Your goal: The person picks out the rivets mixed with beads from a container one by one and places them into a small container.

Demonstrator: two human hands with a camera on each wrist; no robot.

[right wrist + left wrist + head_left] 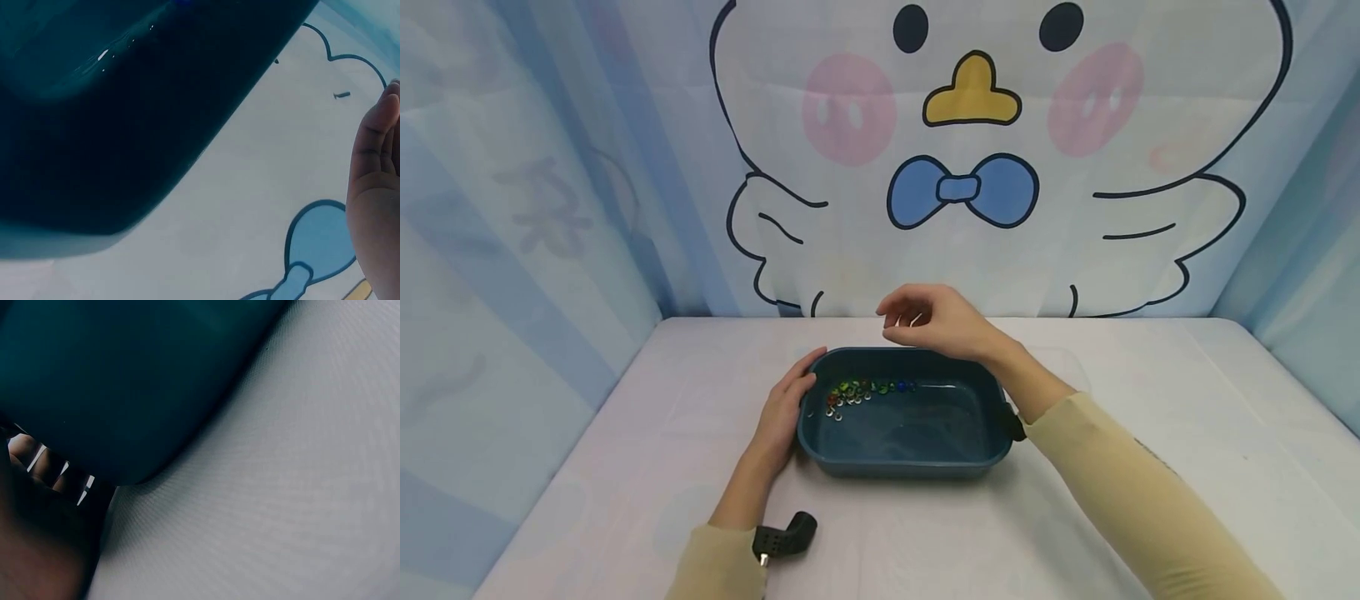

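A dark teal plastic basin [925,463] sits on the table, with several small glass marbles [854,388] in green, yellow, red, blue and clear gathered toward its back left part. At the basin's left end my left hand [782,417] grips the side, its thumb by the rim and the other fingers along the outer wall. In the left wrist view, fingers [47,465] show partly behind the teal wall. Above the back rim hovers my right hand [936,319], fingers loosely bent, with nothing visible in it. The right wrist view catches only part of this hand [378,181].
A white cloth-covered table [647,483] spreads around the basin. Behind it hangs a curtain [970,267] printed with a cartoon bird, and pale blue curtains [512,250] close off both sides. A black wrist camera [797,533] juts from the left wrist.
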